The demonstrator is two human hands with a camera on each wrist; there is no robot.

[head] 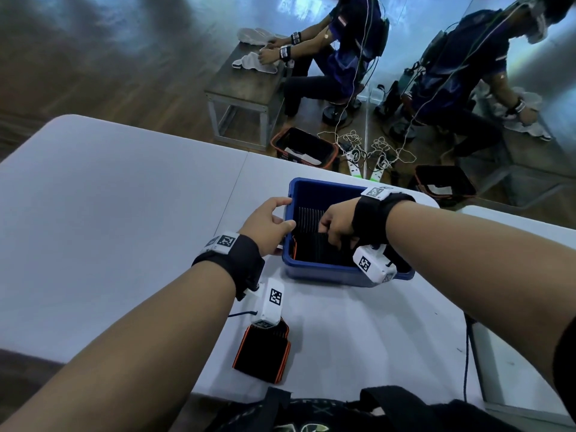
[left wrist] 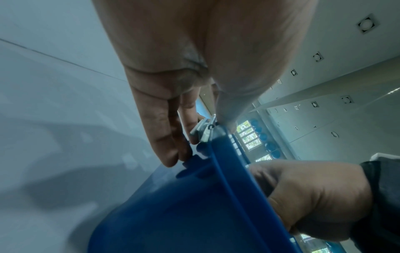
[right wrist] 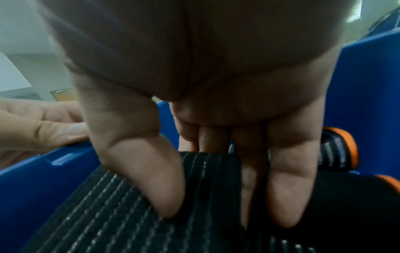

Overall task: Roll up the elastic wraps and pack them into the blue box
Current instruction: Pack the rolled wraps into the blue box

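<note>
The blue box (head: 324, 273) stands on the white table right of centre. My left hand (head: 288, 213) grips its left rim, thumb over the edge and fingers (left wrist: 166, 150) along the outer wall of the box (left wrist: 184, 214). My right hand (head: 330, 232) reaches down inside and pinches a black rolled wrap (right wrist: 205, 179) between thumb (right wrist: 151, 179) and fingers. Beside it in the box lies another roll with orange edging (right wrist: 337, 150). A further black, orange-edged rolled wrap (head: 261, 353) lies on the table near me, partly behind my left wrist camera.
The white table (head: 124, 213) stretches left and ends just beyond the box. Past it a seated person works at a small table (head: 246, 85). A dark basket (head: 304, 148) and cables lie on the floor. A black bag (head: 327, 410) sits at my front edge.
</note>
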